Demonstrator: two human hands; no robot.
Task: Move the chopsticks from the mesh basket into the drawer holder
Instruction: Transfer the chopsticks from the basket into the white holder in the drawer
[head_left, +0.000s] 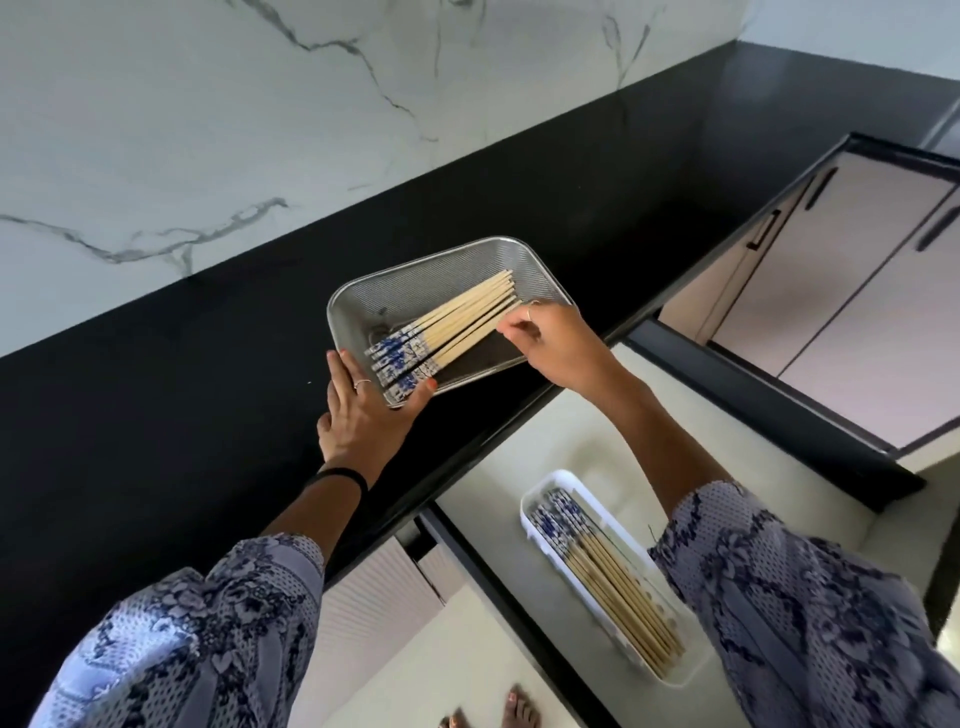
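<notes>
A silver mesh basket (524, 260) sits on the black counter near its front edge. Several wooden chopsticks (467, 317) with blue-and-white patterned ends lie side by side in it. My left hand (363, 410) holds the basket's near left corner, thumb over the rim by the patterned ends. My right hand (550, 343) reaches in from the right, its fingertips pinched on the plain tip of the nearest chopstick. Below, in the open drawer, a white holder (540, 499) contains several matching chopsticks (613, 582).
The black counter (182, 415) runs along a white marbled wall (208, 130). The open drawer (519, 467) has a pale liner and a dark frame. Pale cabinet doors with black handles (857, 312) stand at the right. My bare toes show at the bottom.
</notes>
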